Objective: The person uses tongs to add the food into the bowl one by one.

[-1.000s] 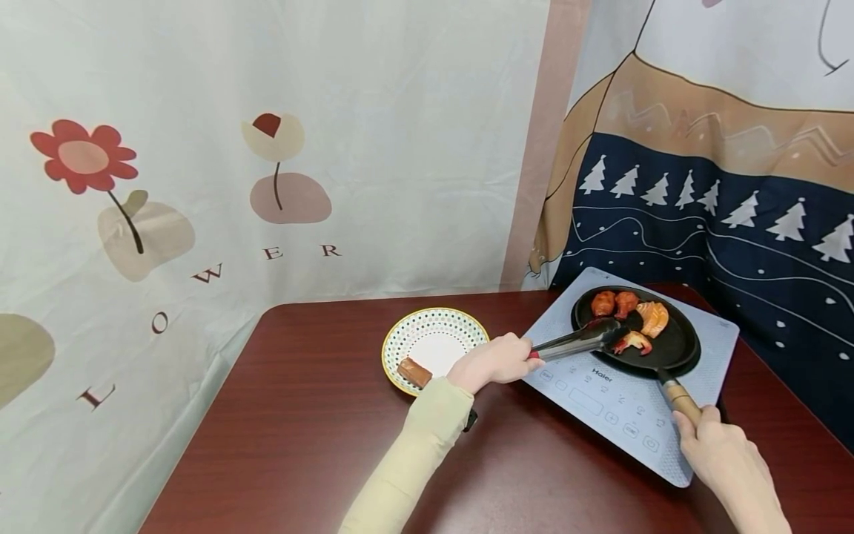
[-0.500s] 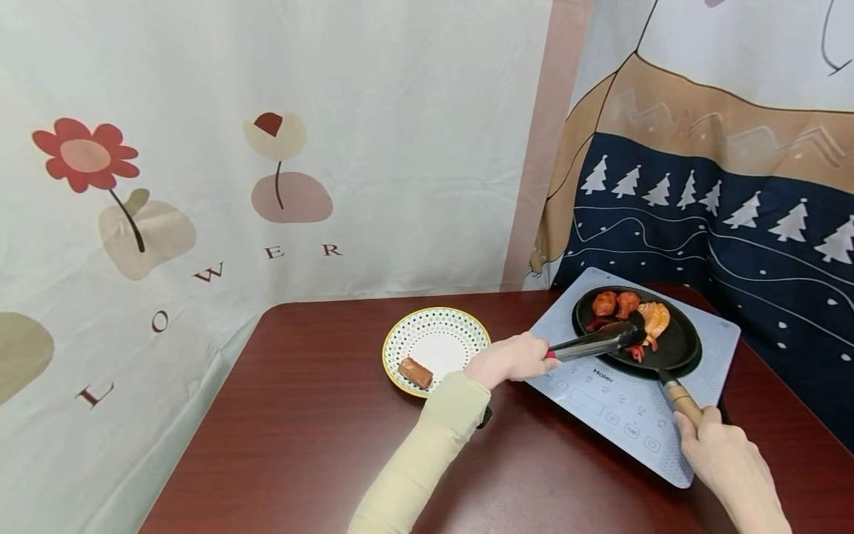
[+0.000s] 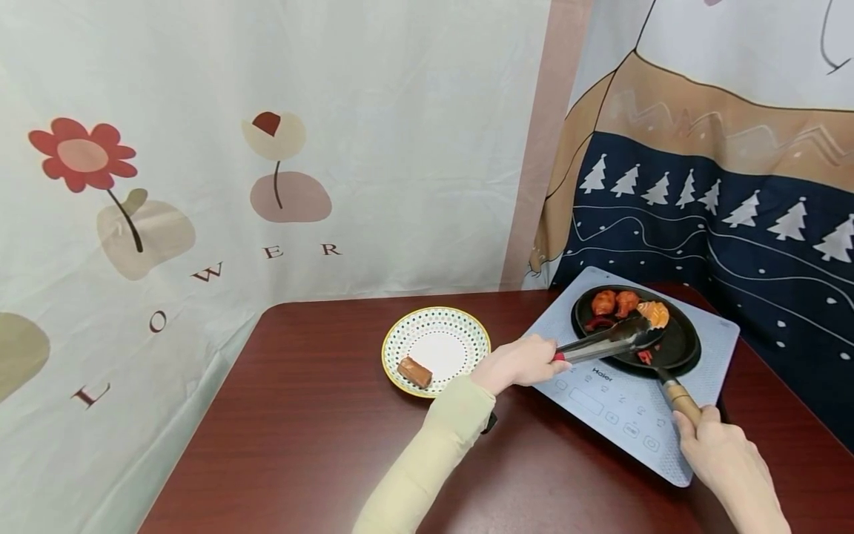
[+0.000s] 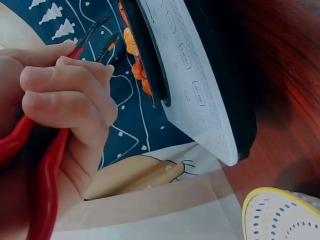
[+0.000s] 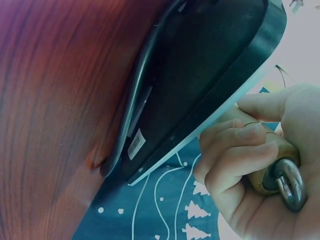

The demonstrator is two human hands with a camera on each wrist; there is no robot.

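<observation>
My left hand (image 3: 523, 362) grips black-tipped tongs (image 3: 603, 345), whose red handles (image 4: 49, 182) pass through the curled fingers in the left wrist view. The tong tips are over the black frying pan (image 3: 682, 345), at the lower edge of an orange striped piece of food (image 3: 655, 312). Whether they pinch anything cannot be told. Also in the pan are two reddish-brown lumps (image 3: 603, 302), a dark red piece (image 3: 598, 324) and a red bit (image 3: 645, 357), partly hidden by the tongs. My right hand (image 3: 729, 456) holds the pan's wooden handle (image 3: 683, 400); its metal ring (image 5: 291, 185) shows in the right wrist view.
Under the pan is a pale induction cooker (image 3: 587, 400) on the dark red-brown table (image 3: 300, 445). Left of it stands a dotted plate (image 3: 454, 326) with a yellow rim, bearing a brown oblong piece of food (image 3: 415, 371). Printed curtains (image 3: 414, 148) hang behind.
My left hand and the tongs have moved right across the pan. The red-and-pale piece near the tips has shifted right and is now mostly covered. My right hand stays on the handle.
</observation>
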